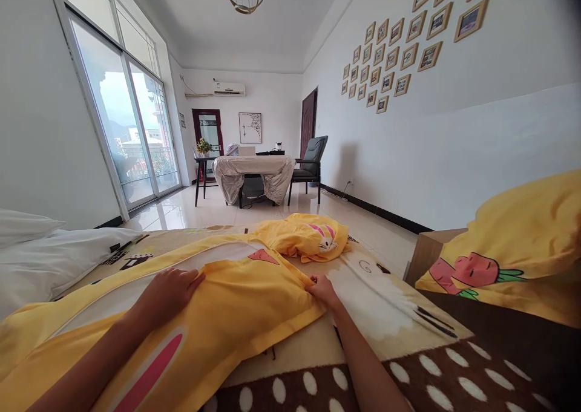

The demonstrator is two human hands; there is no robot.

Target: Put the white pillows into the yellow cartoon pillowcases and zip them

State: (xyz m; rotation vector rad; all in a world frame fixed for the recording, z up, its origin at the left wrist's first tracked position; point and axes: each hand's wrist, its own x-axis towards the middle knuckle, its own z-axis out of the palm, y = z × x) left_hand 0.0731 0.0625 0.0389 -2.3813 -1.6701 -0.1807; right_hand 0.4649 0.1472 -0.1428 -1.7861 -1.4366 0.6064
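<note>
A yellow pillowcase [245,303] with a pink rabbit-ear print lies flat across the bed [376,303] in front of me. My left hand [170,288] rests palm down on its top edge, fingers together, pressing the fabric. My right hand [322,289] pinches the pillowcase's far right corner. Beyond that corner lies a crumpled yellow pillowcase [304,236] with a rabbit face and a carrot print.
White pillows [49,261] lie at the left of the bed. A yellow carrot-print pillow [512,248] sits on a wooden bedside stand [426,251] at the right. Further off stand a covered table [254,170], a dark chair [311,161] and glass sliding doors [131,134].
</note>
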